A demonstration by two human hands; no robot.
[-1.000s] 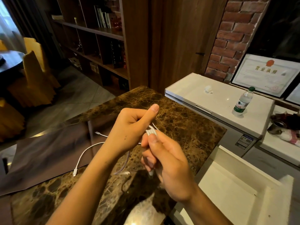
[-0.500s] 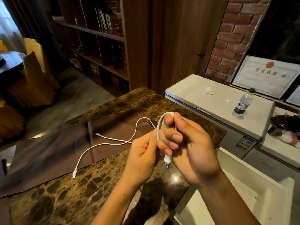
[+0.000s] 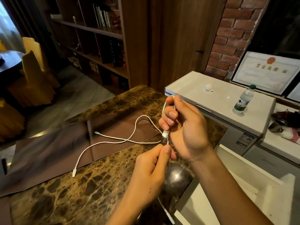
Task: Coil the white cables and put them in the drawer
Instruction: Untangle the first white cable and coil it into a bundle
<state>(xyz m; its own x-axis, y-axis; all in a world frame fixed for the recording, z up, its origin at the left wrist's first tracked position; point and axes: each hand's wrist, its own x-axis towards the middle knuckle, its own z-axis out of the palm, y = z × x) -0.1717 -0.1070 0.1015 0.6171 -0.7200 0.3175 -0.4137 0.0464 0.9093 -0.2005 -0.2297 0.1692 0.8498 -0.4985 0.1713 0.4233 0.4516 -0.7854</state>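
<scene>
Two white cables (image 3: 113,139) cross each other on the brown marble counter (image 3: 84,192). My right hand (image 3: 185,127) holds a loop of one cable wound over its fingers, with the white USB plug (image 3: 165,135) sticking out below the fingers. My left hand (image 3: 151,172) pinches the same cable just under that plug. The loose ends lie to the left, one connector at the counter's middle-left and one further back. The white open drawer (image 3: 227,200) is at the lower right, under my right forearm.
A white chest freezer (image 3: 211,98) stands behind the counter, with a water bottle (image 3: 242,101) and a crumpled white scrap on it. A framed certificate leans on the brick wall. Wooden bookshelves and yellow chairs stand to the left.
My left hand has dropped below my right and now pinches the cable under the USB plug. My right hand has lifted slightly with the loop. The cables on the counter now cross.
</scene>
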